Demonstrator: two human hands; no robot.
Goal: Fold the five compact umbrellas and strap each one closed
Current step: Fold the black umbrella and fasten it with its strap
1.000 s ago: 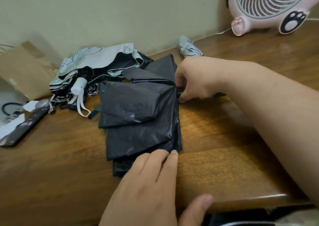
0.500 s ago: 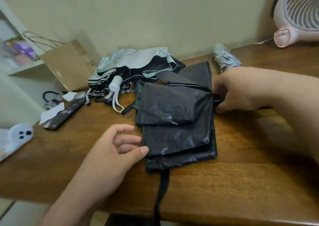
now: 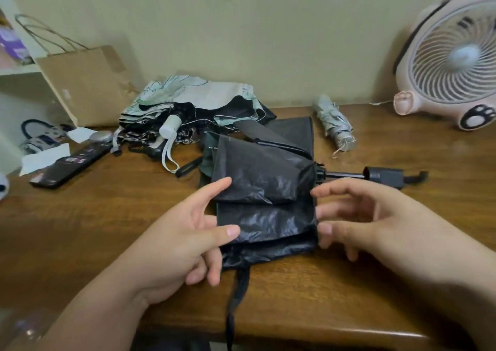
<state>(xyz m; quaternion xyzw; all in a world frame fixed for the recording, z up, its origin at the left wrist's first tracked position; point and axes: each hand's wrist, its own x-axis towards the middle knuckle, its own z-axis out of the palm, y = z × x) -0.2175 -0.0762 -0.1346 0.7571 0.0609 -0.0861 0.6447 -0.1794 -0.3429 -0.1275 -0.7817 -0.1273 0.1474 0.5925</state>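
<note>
Centrally on the wooden desk (image 3: 308, 297) lies the black umbrella (image 3: 263, 189), its canopy pressed into flat, overlapping layers. Its shaft (image 3: 343, 174) projects to the right and ends in the black handle (image 3: 383, 175), which rests on the desk surface. The closing strap (image 3: 237, 297) is unfastened and hangs from the canopy's near edge over the front edge of the desk. The left hand (image 3: 185, 235) is at the canopy's left side with fingers straight and spread; its index fingertip and thumb lie at the fabric edge and grip nothing. The right hand (image 3: 375, 222) is at the canopy's right side, fingers loosely bent, fingertips just beside the fabric, holding nothing. Behind the black umbrella, a heap of unfolded umbrellas (image 3: 198, 101) in pale patterned and black fabric lies near the wall, with a white handle (image 3: 170, 128) protruding from it. A rolled grey umbrella (image 3: 334, 121) lies to the right rear. A pink fan (image 3: 451, 66) stands at the far right and a paper bag (image 3: 86, 82) at the far left.
</note>
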